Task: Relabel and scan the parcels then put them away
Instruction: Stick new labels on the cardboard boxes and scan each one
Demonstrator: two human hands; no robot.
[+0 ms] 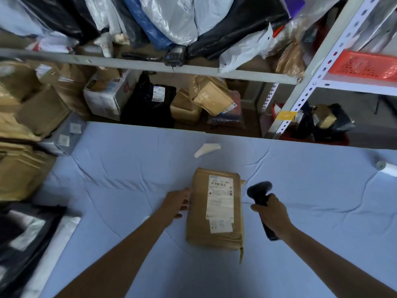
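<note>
A brown paper-wrapped parcel (198,214) lies flat on the light blue table cover (120,179), with a white shipping label and a smaller white sticker on its top face. My left hand (176,202) holds the parcel's left edge, the fingers curled against its side. To the right of the parcel, my right hand (271,214) grips a black handheld barcode scanner (258,191), whose head points toward the parcel's label.
A crumpled white paper scrap (207,149) lies beyond the parcel. A white label roll (386,167) sits at the table's right edge. Brown parcels (19,168) and dark bags (23,237) pile up on the left. Metal shelving (150,65) with many parcels stands behind the table.
</note>
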